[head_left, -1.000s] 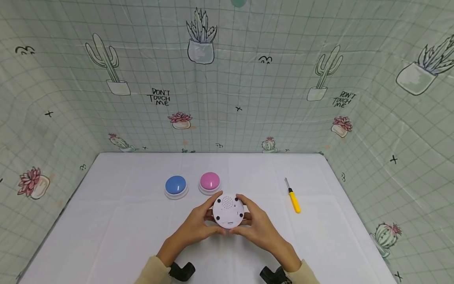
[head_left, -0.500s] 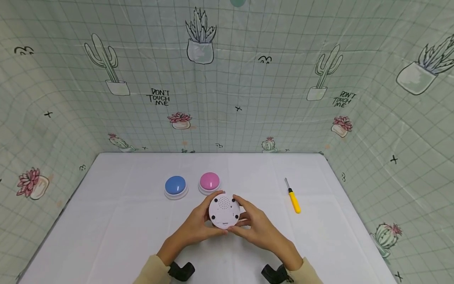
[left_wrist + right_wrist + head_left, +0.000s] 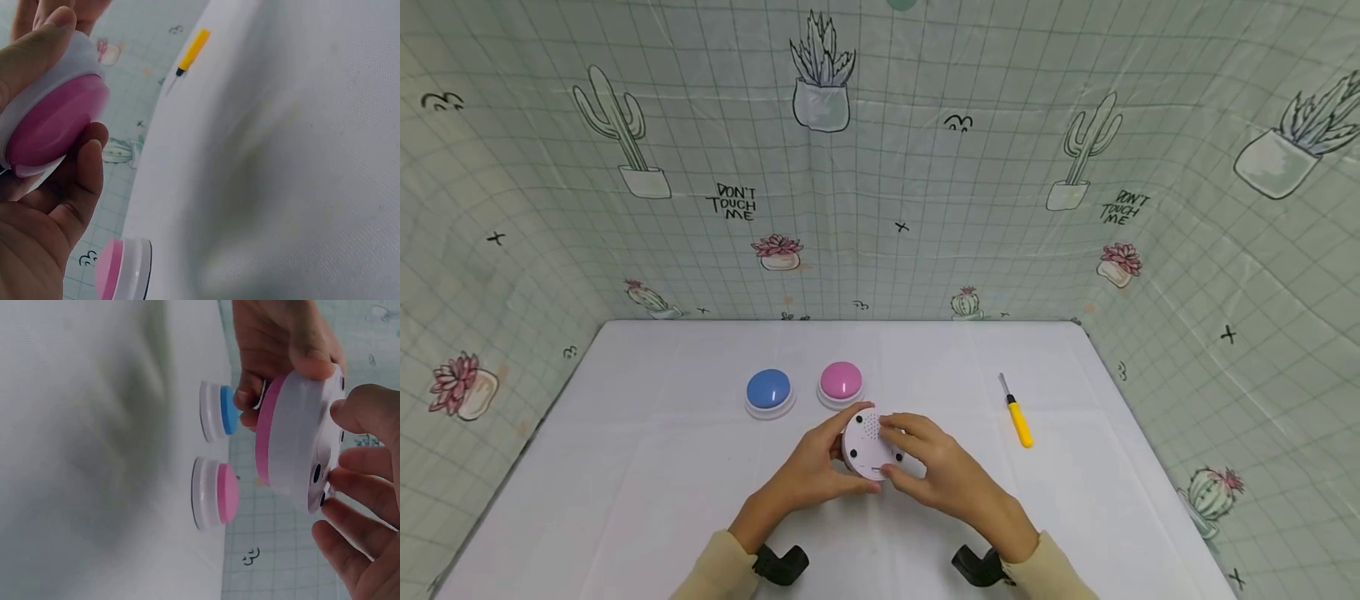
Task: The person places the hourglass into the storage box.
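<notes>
My left hand (image 3: 812, 468) grips a round white button with a pink dome (image 3: 59, 119) by its rim, thumb on one side and fingers on the other. The button (image 3: 867, 454) is raised off the table, its white underside turned up toward the head view. Speaker holes and black dots show on that face. My right hand (image 3: 951, 468) has its fingertips and thumb against the underside, fingers loosely extended and covering part of it. In the right wrist view the button's white side (image 3: 294, 434) faces the camera, with the right thumb (image 3: 359, 409) touching the base.
Behind the hands stand a blue-domed button (image 3: 769, 390) and another pink-domed button (image 3: 841, 382), domes up. A screwdriver with a yellow handle (image 3: 1019, 425) lies to the right on the white table (image 3: 625, 467). A patterned cloth (image 3: 887, 167) surrounds the table's back and sides.
The right hand has gone from holding the button's right rim to laying its fingers over the underside. Both hands had shifted the button slightly left. The left hand keeps its grip.
</notes>
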{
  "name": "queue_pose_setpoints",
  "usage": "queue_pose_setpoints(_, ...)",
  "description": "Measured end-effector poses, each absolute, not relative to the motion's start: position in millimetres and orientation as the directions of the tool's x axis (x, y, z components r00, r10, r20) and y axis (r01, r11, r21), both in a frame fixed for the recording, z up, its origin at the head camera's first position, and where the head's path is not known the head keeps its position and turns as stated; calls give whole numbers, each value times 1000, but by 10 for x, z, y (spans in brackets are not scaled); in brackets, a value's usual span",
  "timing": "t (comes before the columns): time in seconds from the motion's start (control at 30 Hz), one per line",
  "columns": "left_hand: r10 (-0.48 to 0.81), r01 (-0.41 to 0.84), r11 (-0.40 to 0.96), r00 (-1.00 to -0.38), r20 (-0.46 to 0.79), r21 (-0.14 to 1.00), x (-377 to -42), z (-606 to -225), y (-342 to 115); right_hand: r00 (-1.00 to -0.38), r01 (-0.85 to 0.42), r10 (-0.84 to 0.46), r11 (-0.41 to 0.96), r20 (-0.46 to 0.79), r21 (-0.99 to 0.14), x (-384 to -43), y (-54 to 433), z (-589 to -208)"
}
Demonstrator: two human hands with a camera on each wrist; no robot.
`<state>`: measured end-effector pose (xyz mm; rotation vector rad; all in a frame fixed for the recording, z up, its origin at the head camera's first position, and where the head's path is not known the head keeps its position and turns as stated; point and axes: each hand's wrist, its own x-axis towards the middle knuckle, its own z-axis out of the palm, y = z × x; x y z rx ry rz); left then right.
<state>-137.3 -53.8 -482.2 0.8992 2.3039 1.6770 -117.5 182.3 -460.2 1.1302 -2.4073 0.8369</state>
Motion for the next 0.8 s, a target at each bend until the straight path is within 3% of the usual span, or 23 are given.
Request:
queue_pose_setpoints(0.4, 544, 356, 277, -824, 160, 893, -1368, -4866, -541, -607, -791, -659, 558, 444, -252, -1133, 1787, -4590)
queue_pose_setpoints(0.8, 547, 400, 312, -817, 181, 862, -1362, -4867, -556, -626, -780, -644, 508, 439, -366, -1146, 1801, -4689)
